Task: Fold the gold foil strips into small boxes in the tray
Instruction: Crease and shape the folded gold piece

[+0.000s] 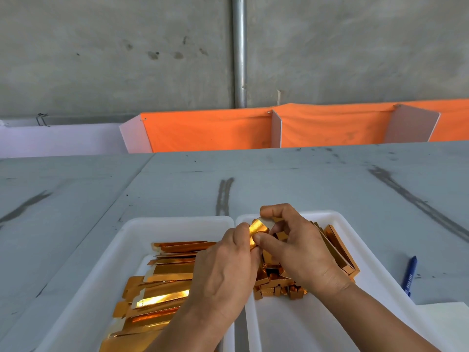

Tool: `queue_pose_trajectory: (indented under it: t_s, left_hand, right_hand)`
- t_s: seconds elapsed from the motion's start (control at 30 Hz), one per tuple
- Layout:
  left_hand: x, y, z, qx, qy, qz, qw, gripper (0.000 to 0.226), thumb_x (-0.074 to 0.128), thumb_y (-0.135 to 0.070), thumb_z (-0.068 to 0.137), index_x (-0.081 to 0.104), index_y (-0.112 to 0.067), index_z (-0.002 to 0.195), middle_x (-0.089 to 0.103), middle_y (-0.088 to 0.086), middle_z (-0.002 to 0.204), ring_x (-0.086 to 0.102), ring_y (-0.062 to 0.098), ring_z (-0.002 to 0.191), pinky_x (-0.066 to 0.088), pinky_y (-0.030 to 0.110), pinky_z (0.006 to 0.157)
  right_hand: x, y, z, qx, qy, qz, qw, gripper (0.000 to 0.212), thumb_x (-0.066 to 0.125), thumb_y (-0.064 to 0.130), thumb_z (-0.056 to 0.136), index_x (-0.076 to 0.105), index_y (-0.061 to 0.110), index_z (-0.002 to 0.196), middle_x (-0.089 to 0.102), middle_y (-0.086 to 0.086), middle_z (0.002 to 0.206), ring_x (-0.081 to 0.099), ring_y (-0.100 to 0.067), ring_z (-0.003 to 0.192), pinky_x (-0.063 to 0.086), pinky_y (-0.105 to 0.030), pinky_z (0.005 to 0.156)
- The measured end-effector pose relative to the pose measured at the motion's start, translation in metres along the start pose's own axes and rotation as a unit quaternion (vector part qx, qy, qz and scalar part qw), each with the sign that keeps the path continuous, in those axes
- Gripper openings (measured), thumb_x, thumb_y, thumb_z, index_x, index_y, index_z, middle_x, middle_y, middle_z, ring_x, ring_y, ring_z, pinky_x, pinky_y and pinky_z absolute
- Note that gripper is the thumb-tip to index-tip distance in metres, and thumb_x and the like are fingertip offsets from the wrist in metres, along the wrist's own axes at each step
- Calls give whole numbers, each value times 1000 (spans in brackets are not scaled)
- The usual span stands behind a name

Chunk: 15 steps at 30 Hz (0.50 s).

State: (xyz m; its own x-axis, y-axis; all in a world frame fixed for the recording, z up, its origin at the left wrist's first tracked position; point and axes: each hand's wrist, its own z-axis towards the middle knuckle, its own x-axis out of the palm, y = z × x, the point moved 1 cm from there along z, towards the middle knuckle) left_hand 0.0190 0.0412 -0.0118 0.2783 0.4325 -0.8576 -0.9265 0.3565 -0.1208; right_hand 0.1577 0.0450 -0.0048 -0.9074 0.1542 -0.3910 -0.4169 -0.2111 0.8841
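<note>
The folding step is in progress. At lower centre of the frame, both hands are holding one gold foil strip (257,231) above the gap between two white trays. The left hand (225,270) is pinching its lower end, and the right hand (299,252) is pinching its upper part between thumb and bent forefinger. Flat strips (162,288) are lying in the left tray (142,224), and folded boxes (279,285) are lying in the right tray (355,229). The next move is probably calling for closing the remaining flaps, then releasing the box into the right tray.
</note>
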Motion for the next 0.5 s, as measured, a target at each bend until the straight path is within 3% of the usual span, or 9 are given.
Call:
queue_pose_trajectory:
  t_s: [0.13, 0.3, 0.4, 0.5]
  left_hand:
    - [-3, -3, -1, 4, -5, 16, 1000, 44, 32, -49, 99, 32, -25, 135, 58, -10, 107, 50, 6, 71, 18, 12, 48]
    - [-4, -3, -1, -13, 7, 25, 1000, 41, 40, -46, 97, 43, -22, 130, 60, -8, 95, 42, 6, 61, 14, 12, 45]
    - [-7, -4, -2, -15, 4, 8, 1000, 37, 55, -44, 91, 55, -19, 118, 60, -7, 80, 36, 5, 52, 11, 12, 43]
    - [1, -2, -3, -4, -30, -5, 1000, 43, 35, -50, 98, 40, -23, 131, 58, -10, 96, 43, 5, 64, 23, 13, 49]
  right_hand:
    - [2, -1, 1, 25, 9, 46, 999, 29, 74, 21, 88, 59, 42, 101, 65, 7, 76, 65, -17, 66, 60, -36, 63]
    - [2, -1, 0, 39, 32, 91, 995, 22, 73, 16, 88, 66, 32, 100, 63, 3, 69, 59, -7, 54, 54, -20, 57]
    - [0, 0, 1, 58, 45, 134, 988, 17, 72, 14, 89, 68, 25, 101, 65, -6, 68, 58, -9, 51, 51, -21, 55]
    - [-1, 1, 1, 75, 41, 170, 982, 13, 71, 13, 89, 74, 20, 99, 70, -18, 79, 55, -12, 49, 51, -23, 55]
